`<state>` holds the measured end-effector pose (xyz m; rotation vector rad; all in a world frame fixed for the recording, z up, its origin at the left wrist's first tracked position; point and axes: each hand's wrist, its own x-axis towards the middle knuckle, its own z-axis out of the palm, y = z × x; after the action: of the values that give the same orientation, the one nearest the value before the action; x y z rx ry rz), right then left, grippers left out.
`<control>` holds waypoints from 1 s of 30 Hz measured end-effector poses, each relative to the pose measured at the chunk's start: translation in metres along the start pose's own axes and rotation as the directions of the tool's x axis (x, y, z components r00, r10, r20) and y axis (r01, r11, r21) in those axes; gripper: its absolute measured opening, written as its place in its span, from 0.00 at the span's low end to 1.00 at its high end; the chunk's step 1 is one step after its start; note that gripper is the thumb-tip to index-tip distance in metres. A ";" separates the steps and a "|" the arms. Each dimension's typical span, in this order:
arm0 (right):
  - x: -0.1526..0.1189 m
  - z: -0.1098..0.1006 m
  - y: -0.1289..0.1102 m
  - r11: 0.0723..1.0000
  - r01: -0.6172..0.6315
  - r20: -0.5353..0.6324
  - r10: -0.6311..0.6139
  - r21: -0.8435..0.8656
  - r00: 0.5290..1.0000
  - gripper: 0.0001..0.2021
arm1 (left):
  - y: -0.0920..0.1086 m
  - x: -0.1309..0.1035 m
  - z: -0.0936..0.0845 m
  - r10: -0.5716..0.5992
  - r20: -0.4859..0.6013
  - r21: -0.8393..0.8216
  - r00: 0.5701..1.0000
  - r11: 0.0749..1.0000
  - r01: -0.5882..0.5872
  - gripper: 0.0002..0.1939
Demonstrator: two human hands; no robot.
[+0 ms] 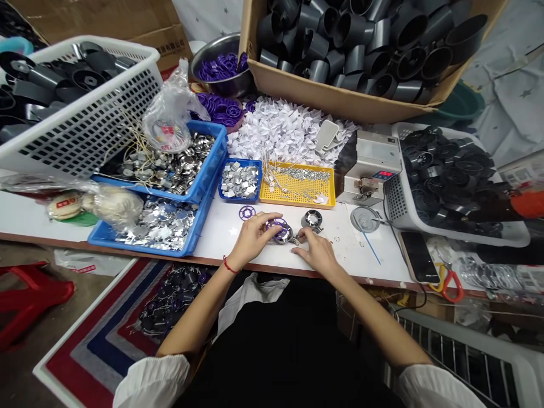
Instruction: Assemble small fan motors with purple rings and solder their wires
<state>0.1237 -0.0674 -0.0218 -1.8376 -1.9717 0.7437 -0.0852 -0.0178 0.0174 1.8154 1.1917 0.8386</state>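
My left hand (255, 238), with a red bracelet at its wrist, is closed on a round purple part (277, 228) above the white tabletop. Against that purple part sits a round metal-coloured piece (285, 234), partly hidden. My right hand (314, 249) is at the right side of this piece, its thumb and fingers close together near thin pale wires (294, 241). Whether the fingertips pinch the wires is too small to tell. A dark round part (311, 219) lies just beyond my right hand. Left of my left fingers lies another purple ring (247, 212).
Blue trays (204, 218) of metal pieces stand left, with a small blue tray (238, 199) and a yellow tray (297, 199) ahead. A grey machine (376, 153), white basket (395, 198), phone (419, 258) and scissors (453, 286) are right. A cardboard box (314, 96) stands behind.
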 end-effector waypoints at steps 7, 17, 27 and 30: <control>-0.018 0.022 0.011 0.999 -0.023 -0.046 0.021 -0.046 0.999 0.16 | -0.004 0.013 0.014 0.066 0.132 0.142 0.989 0.986 -0.084 0.15; -0.035 0.007 -0.016 0.968 -0.025 -0.268 -0.045 -0.251 0.962 0.36 | -0.045 -0.004 0.025 0.185 0.231 0.143 0.955 0.965 -0.221 0.48; 0.010 0.019 -0.044 0.942 0.026 -0.169 -0.087 -0.334 0.982 0.27 | -0.062 -0.028 0.066 0.113 -0.142 -0.018 0.983 0.993 -0.117 0.30; 0.013 0.013 -0.043 0.934 0.071 -0.121 -0.120 -0.350 0.985 0.28 | -0.063 -0.027 0.063 0.129 -0.148 0.012 0.981 0.992 -0.128 0.25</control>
<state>0.0803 -0.0572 -0.0080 -1.9022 -2.1854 0.2398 -0.0673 -0.0441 -0.0702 1.8746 1.1771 1.0620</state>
